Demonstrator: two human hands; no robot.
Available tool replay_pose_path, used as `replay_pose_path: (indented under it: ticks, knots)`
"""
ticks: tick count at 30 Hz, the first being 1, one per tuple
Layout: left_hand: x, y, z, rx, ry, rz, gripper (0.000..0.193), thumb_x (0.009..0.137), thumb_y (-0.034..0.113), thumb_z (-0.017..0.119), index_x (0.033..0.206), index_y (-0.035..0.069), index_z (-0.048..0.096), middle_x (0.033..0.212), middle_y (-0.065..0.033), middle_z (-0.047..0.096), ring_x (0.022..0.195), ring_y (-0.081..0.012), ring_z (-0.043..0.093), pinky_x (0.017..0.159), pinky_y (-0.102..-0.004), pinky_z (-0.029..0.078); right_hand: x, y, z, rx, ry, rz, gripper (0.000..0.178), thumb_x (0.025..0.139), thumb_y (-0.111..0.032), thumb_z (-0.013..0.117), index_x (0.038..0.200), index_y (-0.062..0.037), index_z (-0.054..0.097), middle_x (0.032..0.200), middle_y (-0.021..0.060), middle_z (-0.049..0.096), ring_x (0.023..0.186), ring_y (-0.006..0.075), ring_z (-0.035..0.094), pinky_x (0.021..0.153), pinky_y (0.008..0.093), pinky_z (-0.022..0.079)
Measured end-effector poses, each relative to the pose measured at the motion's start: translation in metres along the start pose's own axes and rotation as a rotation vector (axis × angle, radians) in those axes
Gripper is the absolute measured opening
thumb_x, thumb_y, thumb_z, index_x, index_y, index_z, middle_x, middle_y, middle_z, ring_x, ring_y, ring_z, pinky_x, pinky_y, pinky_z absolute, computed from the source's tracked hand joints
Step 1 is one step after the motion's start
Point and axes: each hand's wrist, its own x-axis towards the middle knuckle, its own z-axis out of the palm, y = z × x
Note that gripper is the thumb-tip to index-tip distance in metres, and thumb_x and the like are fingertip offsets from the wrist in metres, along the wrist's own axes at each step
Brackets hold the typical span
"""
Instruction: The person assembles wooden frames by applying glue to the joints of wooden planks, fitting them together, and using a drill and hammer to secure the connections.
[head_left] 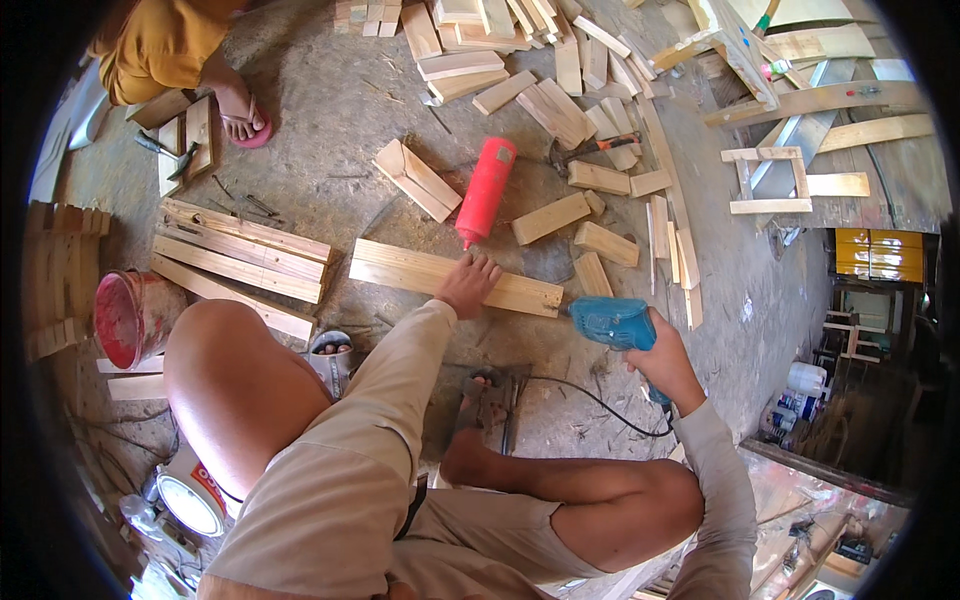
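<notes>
My left hand rests over a pale wooden board on the floor, fingers curled across its far edge. In my right hand is a teal corded power drill, its front end at the board's right end. Whether the bit touches the wood I cannot tell. Just beyond my left hand lies a red bottle with its nozzle toward the board. Two joined wooden pieces lie to the left of the bottle.
Wood blocks pile up at the far side. Planks and a red-stained bucket lie left. A claw hammer sits beyond the bottle. Another person's foot is at the far left. The drill's cord crosses the floor.
</notes>
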Motion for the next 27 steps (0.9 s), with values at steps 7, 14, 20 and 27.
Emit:
replay_pose_path:
  ticks: [7,14,20,27]
  knots:
    - [-0.004,0.004,0.004,0.041,0.108,0.022,0.05,0.073,0.027,0.074,0.115,0.007,0.056,0.108,-0.0066,0.058,0.112,-0.0236,0.055,0.098,-0.0377,0.039,-0.004,0.003,-0.004,0.133,-0.008,-0.048,0.046,0.074,0.006,0.064,0.12,0.0021,0.058,0.089,0.0085,0.067,0.071,0.0155,0.065,0.061,0.0306,0.054]
    - [-0.008,-0.003,-0.002,0.047,0.038,-0.008,0.054,0.07,0.03,0.077,0.115,0.008,0.056,0.108,-0.0063,0.057,0.112,-0.0236,0.054,0.102,-0.0404,0.039,-0.005,-0.098,0.009,0.134,-0.052,-0.116,0.051,0.075,0.006,0.063,0.125,0.003,0.058,0.097,0.0093,0.067,0.082,0.0145,0.066,0.073,0.0285,0.055]
    - [-0.002,0.003,-0.002,-0.002,-0.174,0.001,0.059,0.082,0.033,0.069,0.131,0.004,0.053,0.122,-0.0076,0.058,0.123,-0.0258,0.052,0.11,-0.0463,0.035,0.012,-0.148,0.039,-0.073,-0.122,-0.297,0.063,0.076,-0.004,0.072,0.136,0.0058,0.052,0.108,0.0195,0.07,0.099,0.0272,0.07,0.09,0.0354,0.053]
    - [-0.027,-0.009,0.005,-0.01,-0.074,-0.042,0.059,0.083,0.033,0.068,0.132,0.004,0.053,0.122,-0.0078,0.058,0.124,-0.026,0.052,0.111,-0.0467,0.035,0.03,-0.2,0.088,-0.19,-0.202,-0.4,0.068,0.076,-0.007,0.074,0.139,0.0045,0.05,0.114,0.0247,0.068,0.109,0.0343,0.068,0.096,0.0399,0.05]
